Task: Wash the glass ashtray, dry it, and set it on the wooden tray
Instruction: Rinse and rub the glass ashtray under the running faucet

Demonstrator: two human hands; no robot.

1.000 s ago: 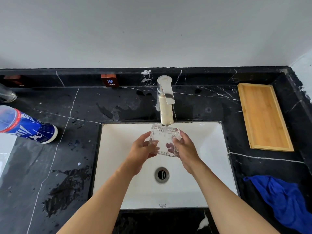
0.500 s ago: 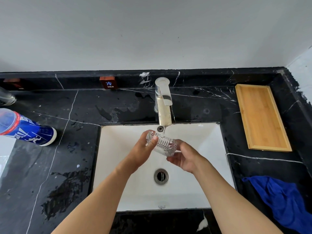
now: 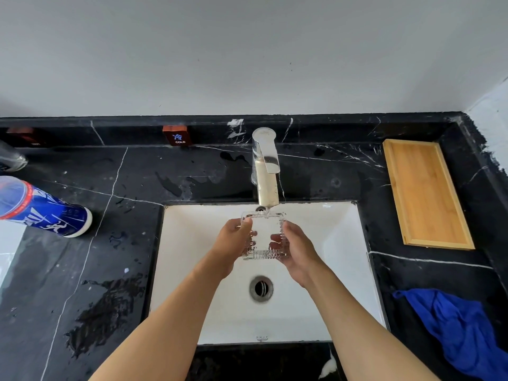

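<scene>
The square, ribbed glass ashtray [image 3: 264,234] is held upright over the white sink [image 3: 341,243], its top edge under the faucet [image 3: 265,171], where water runs onto it. My left hand [image 3: 232,243] grips its left side and my right hand [image 3: 298,247] grips its right side, fingers showing through the glass. The wooden tray [image 3: 424,192] lies bare on the black counter at the far right. A crumpled blue cloth [image 3: 464,331] lies on the counter at the near right.
A blue and white can [image 3: 41,207] lies on its side on the left counter, near a glass object [image 3: 11,160] at the left edge. A small red "COLD" label [image 3: 178,135] stands on the back ledge. Wet patches mark the counter left of the sink. The drain [image 3: 261,288] sits below my hands.
Half a second ago the ashtray was tilted on its side in my hands. Both hands have turned it back upright, flat face toward me, under the running water.
</scene>
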